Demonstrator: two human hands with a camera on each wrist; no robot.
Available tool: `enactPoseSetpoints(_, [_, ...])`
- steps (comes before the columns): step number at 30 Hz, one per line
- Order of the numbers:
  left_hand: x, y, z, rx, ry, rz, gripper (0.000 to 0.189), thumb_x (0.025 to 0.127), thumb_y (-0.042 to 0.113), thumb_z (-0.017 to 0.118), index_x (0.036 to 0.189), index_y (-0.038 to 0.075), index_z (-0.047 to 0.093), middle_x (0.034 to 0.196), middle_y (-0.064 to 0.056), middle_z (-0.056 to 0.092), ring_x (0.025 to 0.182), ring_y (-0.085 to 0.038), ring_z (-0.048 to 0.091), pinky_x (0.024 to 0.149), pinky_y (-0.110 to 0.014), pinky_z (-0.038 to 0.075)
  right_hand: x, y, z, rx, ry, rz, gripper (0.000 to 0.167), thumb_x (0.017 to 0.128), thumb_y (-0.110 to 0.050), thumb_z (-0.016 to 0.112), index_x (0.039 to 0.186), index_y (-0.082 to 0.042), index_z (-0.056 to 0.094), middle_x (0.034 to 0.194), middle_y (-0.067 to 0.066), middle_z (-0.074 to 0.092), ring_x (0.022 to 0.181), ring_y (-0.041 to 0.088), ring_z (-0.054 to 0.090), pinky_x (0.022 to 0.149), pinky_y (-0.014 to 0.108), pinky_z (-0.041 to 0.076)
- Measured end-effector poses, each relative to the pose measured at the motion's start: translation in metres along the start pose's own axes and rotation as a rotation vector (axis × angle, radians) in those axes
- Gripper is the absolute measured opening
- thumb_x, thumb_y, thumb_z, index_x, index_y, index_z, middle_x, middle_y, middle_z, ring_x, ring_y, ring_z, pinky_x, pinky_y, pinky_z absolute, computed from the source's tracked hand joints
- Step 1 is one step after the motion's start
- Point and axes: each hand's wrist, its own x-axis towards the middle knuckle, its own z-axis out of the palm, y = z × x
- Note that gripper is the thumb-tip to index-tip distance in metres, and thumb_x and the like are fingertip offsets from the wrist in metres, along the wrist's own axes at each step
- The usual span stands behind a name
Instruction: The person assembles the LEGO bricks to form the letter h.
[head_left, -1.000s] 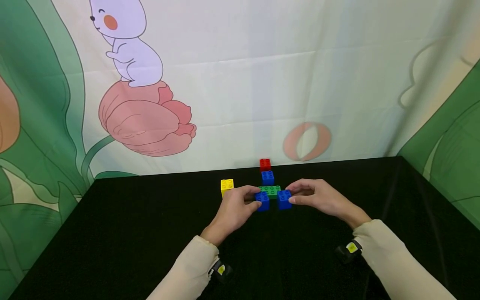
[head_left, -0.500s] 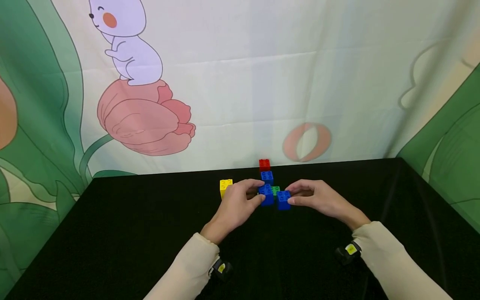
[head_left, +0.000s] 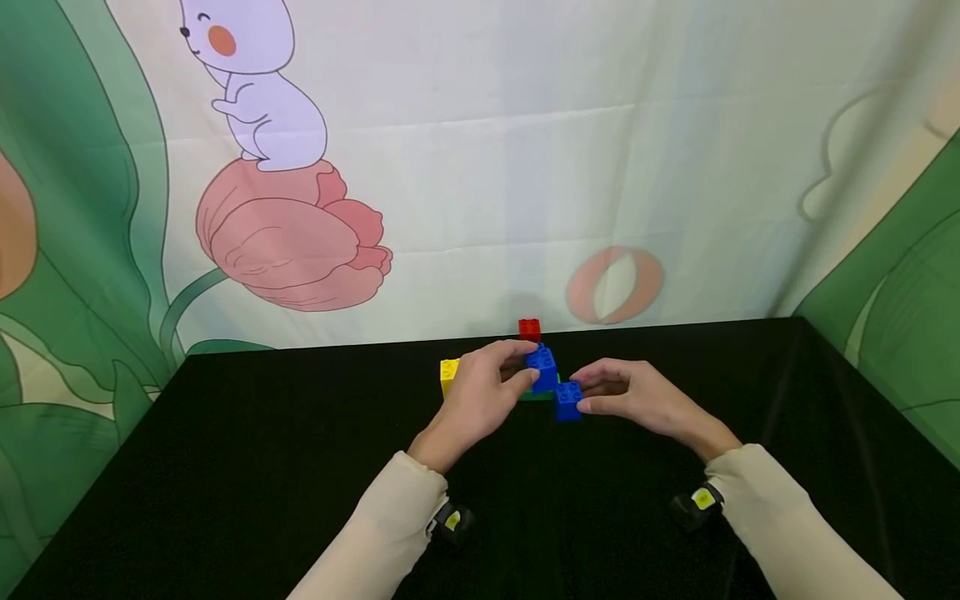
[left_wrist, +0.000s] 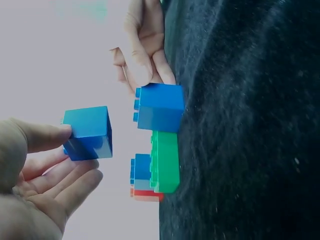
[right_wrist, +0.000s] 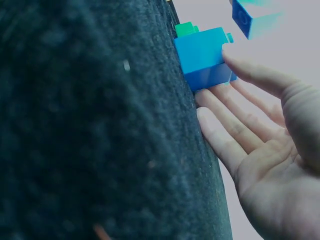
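My left hand (head_left: 480,392) pinches a blue toy building brick (head_left: 543,371) between thumb and fingers. In the left wrist view that blue brick (left_wrist: 87,132) hangs in the air, apart from the others. With thumb and fingertips, my right hand (head_left: 641,396) holds a second blue brick (head_left: 568,403), which sits low at the black cloth in the right wrist view. Beside it lies a longer green brick (left_wrist: 167,162), mostly covered by the raised brick in the head view. Behind the green one is a third blue brick (left_wrist: 142,170), hidden from the head camera.
A red brick (head_left: 529,329) stands at the far edge of the black-covered table (head_left: 300,467). To the left, a yellow brick (head_left: 448,372) is partly behind my left hand. A printed cloth (head_left: 465,167) hangs behind the table.
My left hand has lifted its blue brick and carried it away from me and slightly right, over the green brick. My right hand has stayed in place with its brick.
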Motion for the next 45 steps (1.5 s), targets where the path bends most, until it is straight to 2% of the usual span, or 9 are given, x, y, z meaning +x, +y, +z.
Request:
enactPoseSetpoints(10, [0.009,0.006,0.01,-0.022,0.018,-0.016,0.036,0.106,0.01,0.067,0.141,0.004,0.066,0.141,-0.011,0.066,0.122,-0.025,0.068,0.104,-0.037,0.056,0.001,0.0,0.0,-0.019,0.019,-0.025,0.043,0.097,-0.027,0.08,0.133,-0.008,0.067,0.125,0.009,0.072,0.116,0.028,0.07,0.099,0.046,0.058])
enactPoseSetpoints(14, [0.012,0.004,0.014,-0.029,0.013,-0.019,0.035,0.106,0.01,0.068,0.14,0.005,0.067,0.141,-0.011,0.066,0.122,-0.025,0.068,0.104,-0.037,0.056,0.001,0.0,0.001,-0.01,0.023,-0.011,0.044,0.097,-0.028,0.08,0.133,-0.008,0.067,0.125,0.01,0.072,0.115,0.028,0.07,0.098,0.044,0.059])
enactPoseSetpoints(26, [0.013,-0.002,0.022,-0.035,-0.032,0.014,0.036,0.106,0.01,0.068,0.141,0.002,0.065,0.141,-0.013,0.065,0.124,-0.026,0.067,0.104,-0.038,0.055,0.003,-0.001,0.003,-0.003,0.019,-0.019,0.041,0.097,-0.026,0.08,0.131,-0.007,0.068,0.125,0.01,0.072,0.115,0.027,0.07,0.097,0.041,0.059])
enactPoseSetpoints(45, [0.014,-0.008,0.029,-0.046,-0.062,0.02,0.037,0.105,0.01,0.068,0.141,0.0,0.064,0.139,-0.014,0.067,0.124,-0.027,0.068,0.106,-0.042,0.055,-0.002,0.001,0.001,0.012,0.01,-0.021,0.043,0.097,-0.025,0.079,0.133,-0.004,0.066,0.128,0.013,0.071,0.116,0.029,0.07,0.098,0.042,0.059])
